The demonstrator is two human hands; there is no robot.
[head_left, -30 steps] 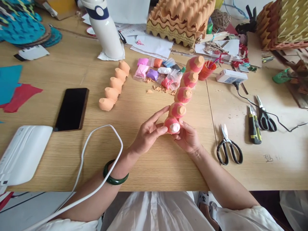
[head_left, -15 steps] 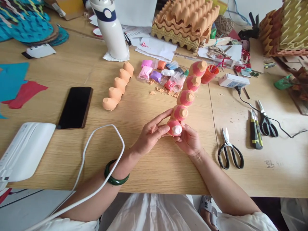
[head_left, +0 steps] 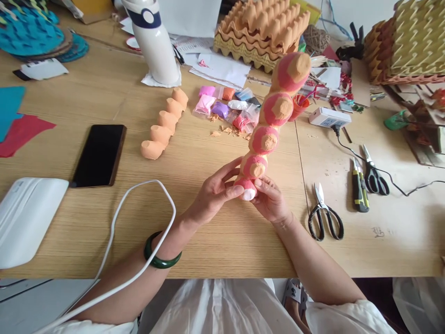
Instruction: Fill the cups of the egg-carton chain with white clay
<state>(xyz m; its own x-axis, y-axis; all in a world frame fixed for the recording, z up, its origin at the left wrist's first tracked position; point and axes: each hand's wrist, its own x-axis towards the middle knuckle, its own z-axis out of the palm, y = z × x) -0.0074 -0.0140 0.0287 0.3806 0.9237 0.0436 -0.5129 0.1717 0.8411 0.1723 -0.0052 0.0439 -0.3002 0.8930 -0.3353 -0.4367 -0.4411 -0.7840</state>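
Observation:
Between both hands I hold a strip of egg carton cups, banded in pink with bare orange tips. Its nearest cup has a white tip, and the far end is raised up toward the camera. My left hand grips the near cup from the left, its thumb on the pink side. From the right, my right hand pinches the same cup, thumb near the white tip; its other fingers are partly hidden. On the table to the left lies an unpainted orange egg carton strip.
Small bags of coloured clay lie beyond my hands, with orange scraps nearby. Scissors and a utility knife are at right. A phone and a white cable are left. Stacked egg trays stand behind.
The far end of the pink-banded strip has been tilted up toward the camera, so it looks larger and taller. Both hands keep their hold on the near cup. The view has shifted slightly.

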